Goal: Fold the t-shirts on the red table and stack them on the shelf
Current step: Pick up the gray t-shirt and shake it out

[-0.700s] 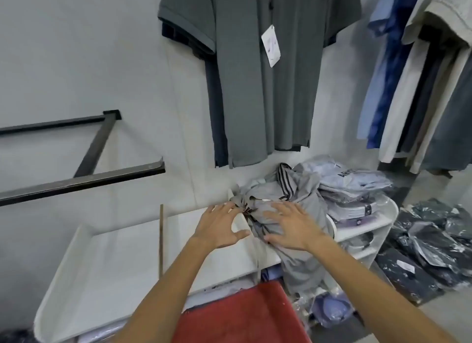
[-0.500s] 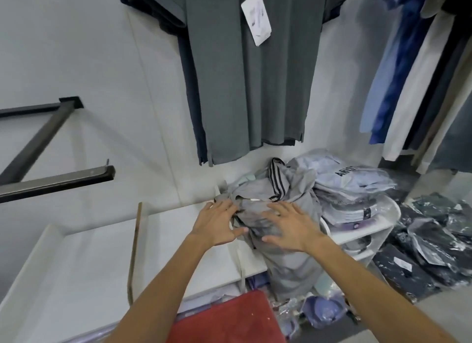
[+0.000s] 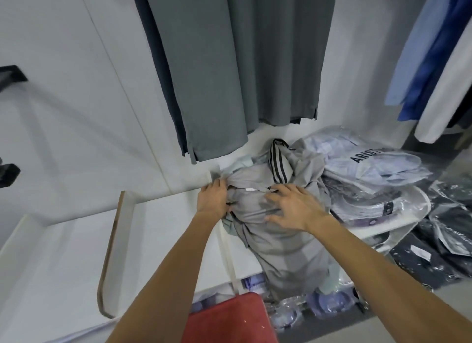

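Red table (image 3: 229, 319) nearest, only a corner in view. Beyond, both hands on the grey shirt (image 3: 275, 230) atop the white shelf (image 3: 166, 230): left hand (image 3: 213, 202) gripping bunched cloth at its left edge, right hand (image 3: 293, 209) spread flat on top. Long axis running away-to-near, tail drooping over the shelf front. Left fingertips hidden; shirts beneath indistinct.

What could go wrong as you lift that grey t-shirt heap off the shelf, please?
The grey t-shirt hangs over the white shelf edge, so it may slide off once the right hand lets go. The left hand grips only a bunched edge. The bagged shirts alongside could get dragged.
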